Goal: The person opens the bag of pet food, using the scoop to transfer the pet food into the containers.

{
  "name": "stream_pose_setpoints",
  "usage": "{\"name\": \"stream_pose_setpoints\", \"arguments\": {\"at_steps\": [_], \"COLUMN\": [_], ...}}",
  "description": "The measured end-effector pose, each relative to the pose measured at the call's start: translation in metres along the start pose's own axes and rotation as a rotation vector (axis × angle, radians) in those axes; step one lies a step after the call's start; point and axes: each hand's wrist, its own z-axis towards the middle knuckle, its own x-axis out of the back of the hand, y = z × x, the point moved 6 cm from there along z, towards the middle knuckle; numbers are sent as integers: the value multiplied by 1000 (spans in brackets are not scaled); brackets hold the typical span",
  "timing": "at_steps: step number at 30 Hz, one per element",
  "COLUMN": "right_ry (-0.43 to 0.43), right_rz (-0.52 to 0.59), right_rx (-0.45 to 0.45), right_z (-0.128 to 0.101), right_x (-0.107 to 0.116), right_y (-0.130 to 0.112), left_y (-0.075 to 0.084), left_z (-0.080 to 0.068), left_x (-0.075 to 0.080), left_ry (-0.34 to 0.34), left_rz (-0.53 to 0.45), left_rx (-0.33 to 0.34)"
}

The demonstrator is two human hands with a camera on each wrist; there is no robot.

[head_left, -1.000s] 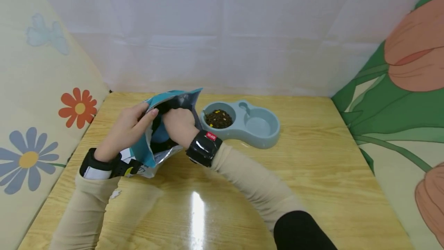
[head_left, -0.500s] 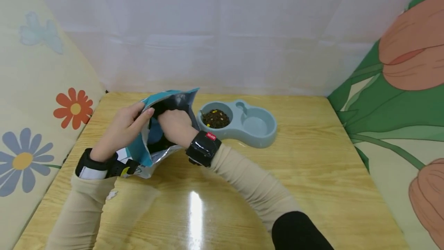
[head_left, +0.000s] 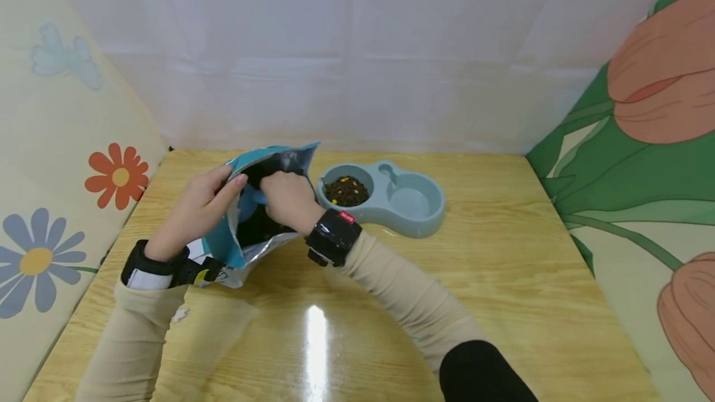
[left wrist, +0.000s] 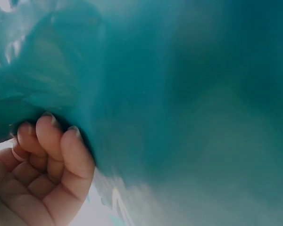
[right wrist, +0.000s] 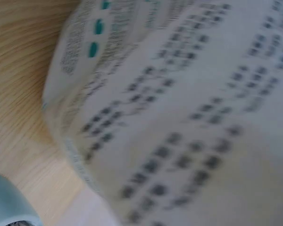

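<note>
A person in cream sleeves works at a teal foil pouch (head_left: 246, 228) lying tilted on the left of the wooden surface (head_left: 503, 303), its mouth held wide. The left hand (head_left: 195, 213) grips the pouch's near lip, fingers curled round the edge; the right hand (head_left: 285, 200) is sunk into the opening beside something blue (head_left: 251, 203), and from overhead it cannot be told whether its fingers are closed on anything. Just to the right stands a pale blue double pet bowl (head_left: 416, 219), its left well filled with dark kibble (head_left: 346, 191). The left wrist view shows what the head view cannot: curled fingers (left wrist: 61, 150) pinching a fold of teal film (left wrist: 179, 94) at close range. The right wrist view shows no hand at all, only the pouch's white printed back (right wrist: 179, 117), blurred, above wood grain and a corner of the bowl (right wrist: 9, 202)
</note>
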Motion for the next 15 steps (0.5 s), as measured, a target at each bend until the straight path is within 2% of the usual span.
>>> {"name": "stream_pose_setpoints", "arguments": {"at_steps": [3, 15], "right_ry": [27, 97], "right_rz": [41, 80], "right_rx": [-3, 20], "right_z": [-3, -19], "right_x": [6, 15], "right_y": [1, 5], "left_y": [0, 1], "left_z": [-1, -1], "left_x": [0, 0], "left_ry": [-4, -2], "left_rz": [-9, 1], "left_rx": [2, 9]}}
